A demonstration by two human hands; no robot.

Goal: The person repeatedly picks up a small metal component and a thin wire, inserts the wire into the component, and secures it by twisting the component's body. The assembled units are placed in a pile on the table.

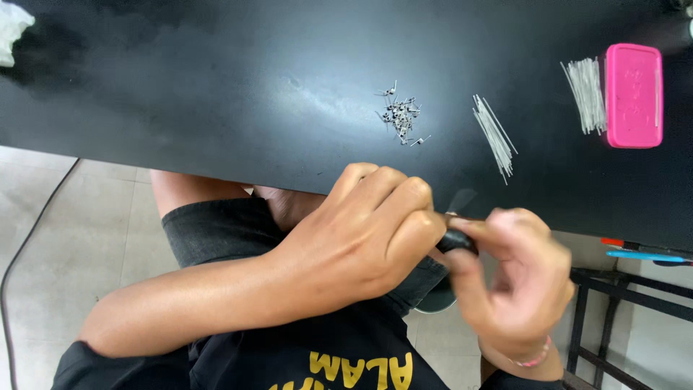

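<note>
Black counter (216, 87) fills the far field; at its near edge our left hand (361, 231) and right hand (516, 282) both close on a small black tool (456, 240), seemingly rigid and light, best pinched at its body.

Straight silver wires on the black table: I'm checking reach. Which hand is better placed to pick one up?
Right, probably. The right hand lies below the loose bundle of straight silver wires; the left hand is farther left, nearer the pile of small bent metal pieces.
</note>
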